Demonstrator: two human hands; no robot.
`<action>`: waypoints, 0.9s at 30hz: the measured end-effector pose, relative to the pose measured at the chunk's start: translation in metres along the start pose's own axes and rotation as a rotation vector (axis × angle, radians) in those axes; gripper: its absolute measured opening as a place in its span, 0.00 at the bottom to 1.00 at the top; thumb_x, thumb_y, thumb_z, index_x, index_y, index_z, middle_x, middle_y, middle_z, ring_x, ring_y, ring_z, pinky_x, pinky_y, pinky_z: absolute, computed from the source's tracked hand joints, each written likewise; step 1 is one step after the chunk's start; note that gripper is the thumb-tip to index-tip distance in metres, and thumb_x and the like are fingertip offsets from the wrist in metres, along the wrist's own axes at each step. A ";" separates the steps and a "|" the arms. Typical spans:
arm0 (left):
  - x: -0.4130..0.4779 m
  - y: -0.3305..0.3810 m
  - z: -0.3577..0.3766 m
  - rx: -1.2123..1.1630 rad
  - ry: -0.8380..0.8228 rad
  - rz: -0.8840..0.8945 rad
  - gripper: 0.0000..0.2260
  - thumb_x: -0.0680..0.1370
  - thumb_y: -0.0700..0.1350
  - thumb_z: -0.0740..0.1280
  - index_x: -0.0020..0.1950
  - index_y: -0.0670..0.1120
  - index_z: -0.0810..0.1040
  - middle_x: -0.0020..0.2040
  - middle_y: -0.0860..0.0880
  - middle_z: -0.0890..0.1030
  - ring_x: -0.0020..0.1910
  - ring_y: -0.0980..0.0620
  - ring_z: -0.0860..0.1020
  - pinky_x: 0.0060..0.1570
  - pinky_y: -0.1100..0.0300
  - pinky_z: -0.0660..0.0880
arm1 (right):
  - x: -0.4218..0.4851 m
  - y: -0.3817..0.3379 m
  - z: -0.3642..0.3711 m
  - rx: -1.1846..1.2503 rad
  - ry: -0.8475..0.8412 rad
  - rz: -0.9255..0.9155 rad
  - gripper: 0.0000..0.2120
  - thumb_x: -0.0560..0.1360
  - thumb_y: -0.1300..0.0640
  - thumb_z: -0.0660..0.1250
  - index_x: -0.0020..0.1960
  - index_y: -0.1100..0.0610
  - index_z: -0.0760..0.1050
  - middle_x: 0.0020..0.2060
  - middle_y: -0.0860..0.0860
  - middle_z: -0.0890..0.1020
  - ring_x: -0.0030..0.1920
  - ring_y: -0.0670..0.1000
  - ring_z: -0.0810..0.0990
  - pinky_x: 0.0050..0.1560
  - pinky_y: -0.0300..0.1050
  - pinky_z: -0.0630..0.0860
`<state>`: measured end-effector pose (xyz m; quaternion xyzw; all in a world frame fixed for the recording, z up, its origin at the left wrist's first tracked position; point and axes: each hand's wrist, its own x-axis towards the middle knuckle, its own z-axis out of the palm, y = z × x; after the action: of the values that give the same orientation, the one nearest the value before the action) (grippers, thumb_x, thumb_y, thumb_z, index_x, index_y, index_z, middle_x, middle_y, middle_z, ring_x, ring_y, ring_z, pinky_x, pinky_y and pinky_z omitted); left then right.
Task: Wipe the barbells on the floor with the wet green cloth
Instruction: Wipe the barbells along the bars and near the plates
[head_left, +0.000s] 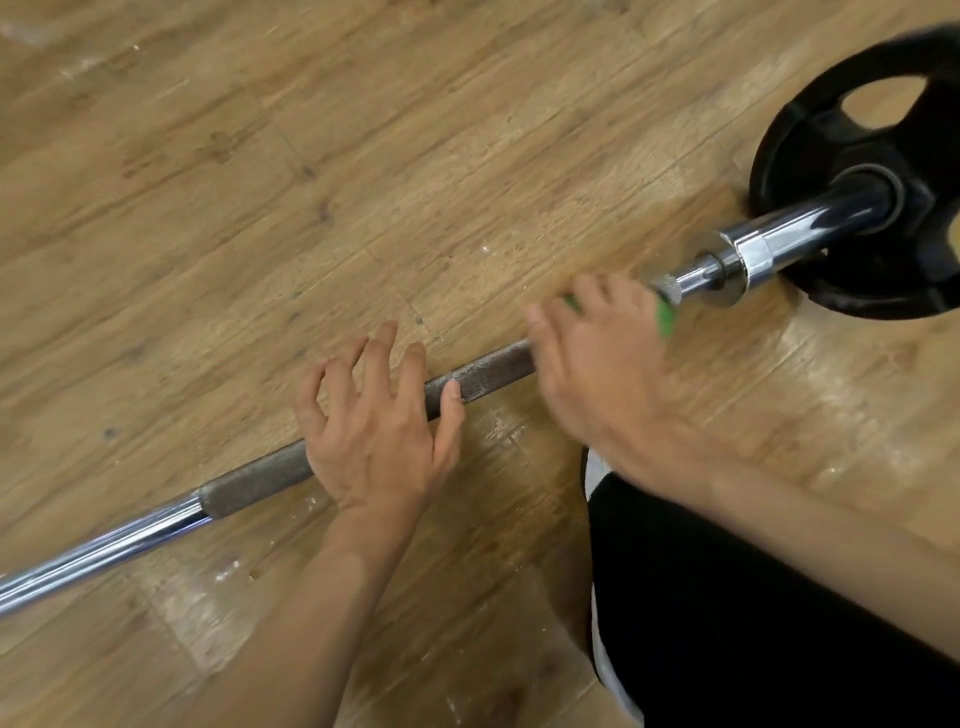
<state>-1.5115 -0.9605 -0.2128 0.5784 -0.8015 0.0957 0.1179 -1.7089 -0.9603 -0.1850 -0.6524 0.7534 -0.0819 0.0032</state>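
Observation:
A barbell (483, 371) lies slantwise on the wooden floor, its grey knurled grip running up to a chrome sleeve with a black weight plate (841, 135) at the upper right. My left hand (376, 431) rests on the knurled grip with fingers spread, the thumb lying on the bar. Further right, my right hand (597, 364) wraps round the bar and holds the green cloth (666, 315) against it. Only a strip of the cloth shows past the fingers, just short of the chrome collar. The right hand is blurred.
Wooden plank floor (260, 182) with pale scuffs and white specks lies all round the bar. My knee in black cloth with a white stripe (727, 597) is at the lower right, close beside the bar. The bar's chrome part (98, 551) runs off the left edge.

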 end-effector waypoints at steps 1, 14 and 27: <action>0.001 0.000 0.000 0.001 -0.006 -0.008 0.21 0.85 0.57 0.56 0.59 0.46 0.82 0.68 0.45 0.81 0.61 0.41 0.76 0.67 0.43 0.67 | -0.005 -0.016 -0.001 0.022 -0.046 -0.081 0.29 0.86 0.44 0.47 0.55 0.59 0.84 0.51 0.57 0.82 0.52 0.59 0.75 0.57 0.56 0.65; 0.007 -0.004 0.003 -0.012 0.053 -0.028 0.18 0.84 0.54 0.58 0.58 0.46 0.83 0.68 0.46 0.81 0.58 0.40 0.76 0.65 0.43 0.66 | 0.027 0.066 -0.004 0.002 0.021 0.042 0.37 0.86 0.40 0.40 0.47 0.60 0.82 0.45 0.56 0.79 0.48 0.60 0.74 0.58 0.56 0.66; 0.019 -0.011 0.006 0.000 0.050 -0.017 0.18 0.85 0.53 0.57 0.58 0.45 0.83 0.64 0.47 0.83 0.58 0.40 0.79 0.62 0.43 0.68 | 0.026 0.065 0.007 0.111 0.090 -0.212 0.28 0.88 0.45 0.46 0.57 0.61 0.81 0.48 0.58 0.79 0.47 0.60 0.75 0.54 0.55 0.68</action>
<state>-1.5074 -0.9829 -0.2130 0.5824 -0.7935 0.1090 0.1385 -1.7760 -0.9779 -0.1974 -0.7227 0.6740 -0.1528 -0.0031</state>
